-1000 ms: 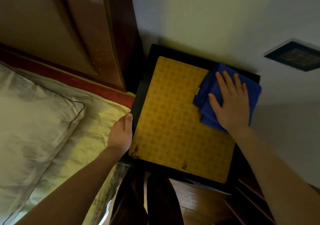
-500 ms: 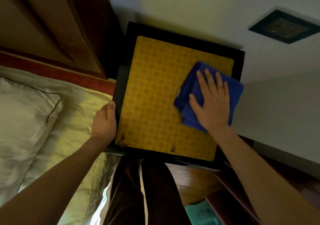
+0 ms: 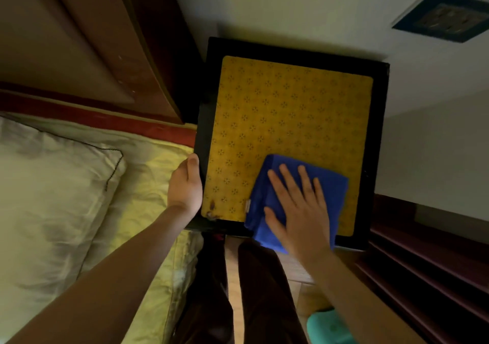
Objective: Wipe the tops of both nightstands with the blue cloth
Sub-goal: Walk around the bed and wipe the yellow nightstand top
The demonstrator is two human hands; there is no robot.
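— Blue cloth (image 3: 334,198): where is it?
— Folded, flat on the yellow mat (image 3: 285,111), at the near right corner of the nightstand (image 3: 291,48). Its near end hangs just over the front edge.
— And the hands?
— Well apart. The right hand (image 3: 299,211) lies on the cloth with fingers straight and spread, pressing it down. The left hand (image 3: 185,187) holds the nightstand's left edge, just beside the bed (image 3: 148,174), with the thumb on top. Its other fingers are hidden below.
— So which step?
— Wiping this top, I'd say, with the stroke at the front. Only one nightstand shows, so I can't tell whether it is the first or the second.
— Next move?
— Probably a sweep across the mat toward the near left corner, where brown marks (image 3: 211,207) sit. It wants firm, flat pressure, then a pass along the dark border. The left hand's brace should stop the nightstand shifting.
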